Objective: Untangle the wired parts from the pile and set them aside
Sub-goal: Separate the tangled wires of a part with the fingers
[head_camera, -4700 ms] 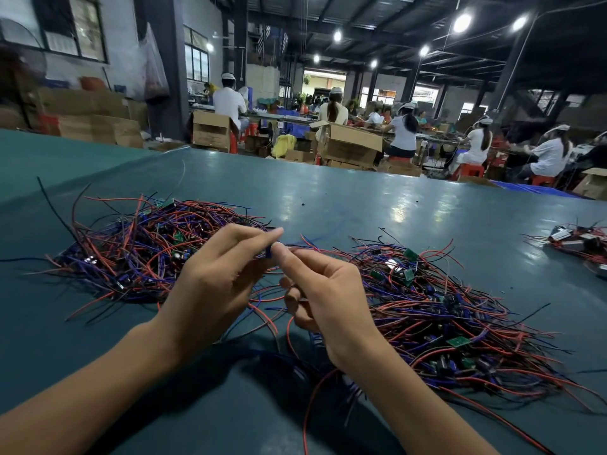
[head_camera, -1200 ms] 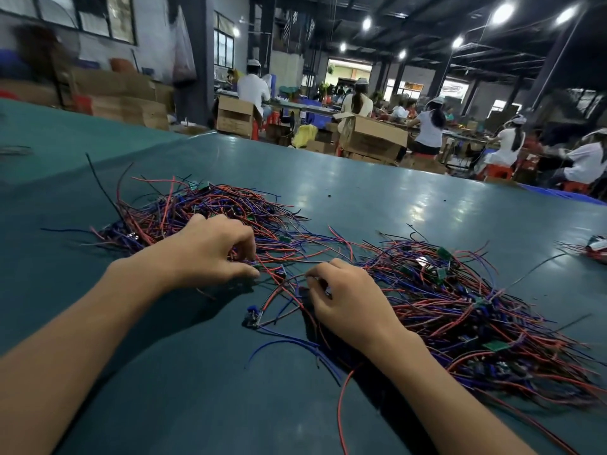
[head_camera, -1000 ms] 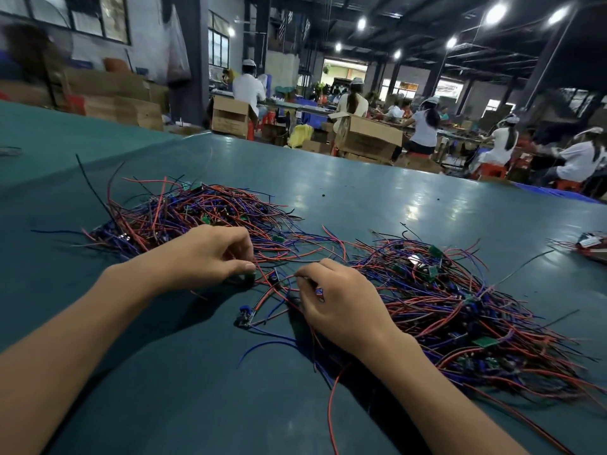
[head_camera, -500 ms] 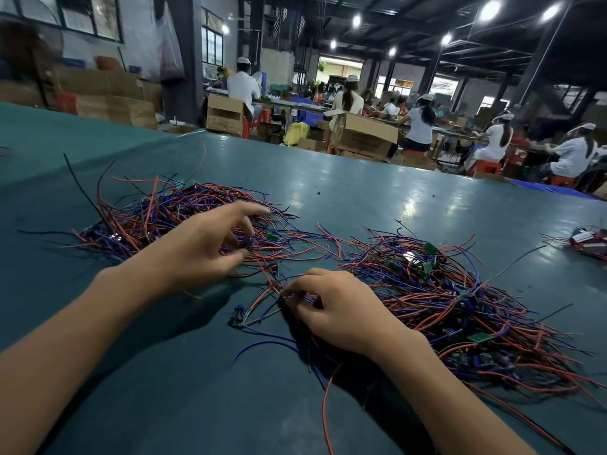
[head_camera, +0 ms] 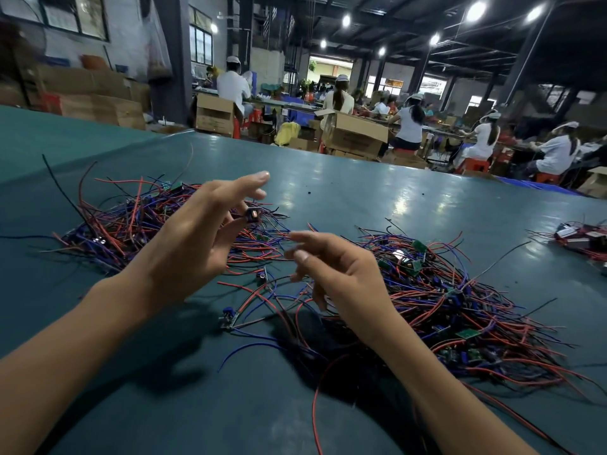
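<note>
Nearby, blue-capped wired part [head_camera: 229,315]: lies on teal tabletop [head_camera: 164,405], beside the tangle
Right hand [head_camera: 341,277]: loosely curled, seemingly empty
Left hand [head_camera: 197,244]: raised, pinches small dark component [head_camera: 253,215]
Red-and-blue wire pile [head_camera: 443,300]: large, mostly left to untangle, I judge

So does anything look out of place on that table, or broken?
Nothing looks broken. One small blue wired part lies apart on the green table, nearer than the left wire pile and right wire pile, and a red wire trails toward the near edge.
</note>
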